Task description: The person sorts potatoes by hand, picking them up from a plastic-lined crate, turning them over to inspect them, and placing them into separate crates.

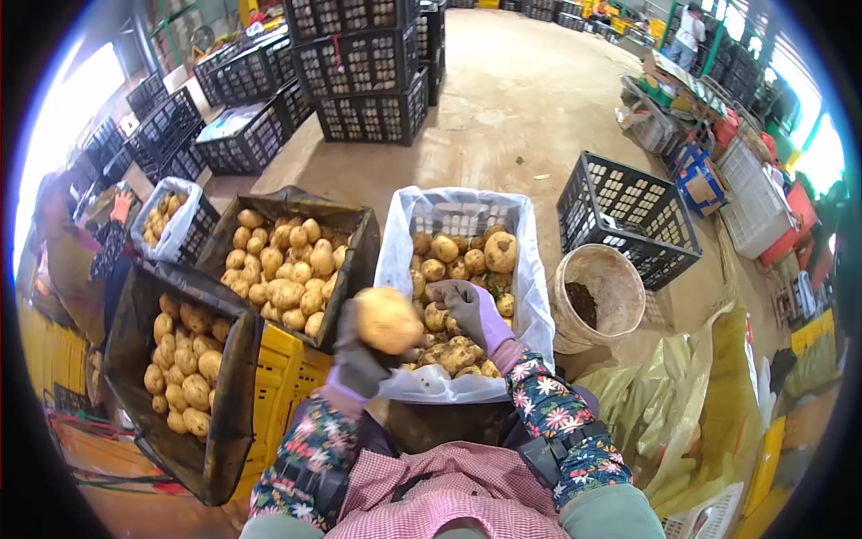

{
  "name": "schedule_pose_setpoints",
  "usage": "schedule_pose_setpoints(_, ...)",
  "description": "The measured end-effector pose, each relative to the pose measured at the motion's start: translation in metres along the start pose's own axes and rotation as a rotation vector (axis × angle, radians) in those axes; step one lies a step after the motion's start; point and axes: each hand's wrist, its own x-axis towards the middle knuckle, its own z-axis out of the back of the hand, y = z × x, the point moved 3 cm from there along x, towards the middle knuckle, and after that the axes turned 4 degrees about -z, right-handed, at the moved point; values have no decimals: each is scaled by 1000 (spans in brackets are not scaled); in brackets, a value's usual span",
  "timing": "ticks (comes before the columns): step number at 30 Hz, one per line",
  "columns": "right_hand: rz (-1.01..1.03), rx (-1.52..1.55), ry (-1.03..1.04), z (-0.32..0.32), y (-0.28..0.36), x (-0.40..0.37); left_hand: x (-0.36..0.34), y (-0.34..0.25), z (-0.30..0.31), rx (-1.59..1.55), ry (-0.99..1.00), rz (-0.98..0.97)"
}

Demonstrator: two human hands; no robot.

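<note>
My left hand [354, 361], in a grey and purple glove, is closed around a large yellow potato [388, 321], slightly blurred. It is held at the near left edge of a crate lined with white plastic [389, 260]. Over this crate is my right hand [474, 310], gloved alike, its fingers curled together; whether they hold anything is hidden. Below and around it lie loose potatoes [458, 266], some with soil on them. To the left, two dark-lined crates hold paler potatoes [285, 294] and more potatoes [186, 368].
A dirty white bucket [620, 265] with dark soil inside stands right of the lined crate, by a black crate [628, 216]. Yellowish sacks [655, 386] lie at near right. Stacked black crates [359, 76] stand ahead. A co-worker [76, 242] is at far left beside another lined crate.
</note>
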Motion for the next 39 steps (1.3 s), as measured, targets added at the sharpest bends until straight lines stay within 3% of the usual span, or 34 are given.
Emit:
schedule_pose_setpoints(1,-10,-52,-28,2,2,-4,-7,-20,5,1,14,6)
schedule_pose_setpoints(3,40,-108,-50,3,7,-15,-30,-87,18,-40,71,-298)
schedule_pose_setpoints(4,41,-113,-50,7,6,-19,-43,-125,20,216,99,-510)
schedule_pose_setpoints(6,-112,-308,195,12,-1,-24,-73,-168,21,33,-269,-744)
schedule_pose_setpoints(7,-174,-363,207,16,2,-28,-81,-187,40,33,-278,-752)
schedule_pose_setpoints(9,-189,-416,238,18,-7,-21,-94,-213,74,-365,-253,-734)
schedule_pose_setpoints(10,-200,-472,252,20,-13,-14,-86,-209,81,-362,-254,-738)
schedule_pose_setpoints(11,-181,-629,316,26,-39,8,-72,-193,75,-86,-299,-740)
schedule_pose_setpoints(12,-180,-637,322,27,-39,20,-57,-173,67,187,-343,-734)
schedule_pose_setpoints(14,-239,-886,252,28,-41,50,-15,-116,43,102,-240,-435)
schedule_pose_setpoints(16,-129,-779,102,33,-66,90,17,-51,17,8,-175,-249)
schedule_pose_setpoints(17,-81,-753,-17,38,-80,114,23,-29,4,82,-269,-213)
schedule_pose_setpoints(18,-30,-727,-126,43,-90,139,26,-16,-1,152,-370,-183)
schedule_pose_setpoints(20,101,-907,-342,49,-104,181,22,5,19,203,-354,-1)
schedule_pose_setpoints(22,374,-989,-445,39,-121,214,22,1,3,339,-331,109)
schedule_pose_setpoints(26,127,-1092,-410,31,-141,235,31,-1,2,346,-336,105)
schedule_pose_setpoints(28,-216,-194,-234,46,-150,241,30,0,0,322,-298,111)
schedule_pose_setpoints(29,-408,372,-108,36,-96,205,29,2,1,311,-285,119)
schedule_pose_setpoints(30,-287,487,-9,36,-92,191,28,4,1,294,-274,129)
schedule_pose_setpoints(31,-383,810,79,39,-90,178,27,5,0,278,-252,136)
schedule_pose_setpoints(34,-379,702,292,43,-46,110,22,8,-3,320,-200,95)
schedule_pose_setpoints(36,-505,679,316,41,-22,69,24,14,0,512,-105,45)
schedule_pose_setpoints(37,-474,629,340,36,-8,49,25,22,3,505,-106,47)
schedule_pose_setpoints(39,-453,552,343,26,14,16,29,28,-11,1117,51,-306)
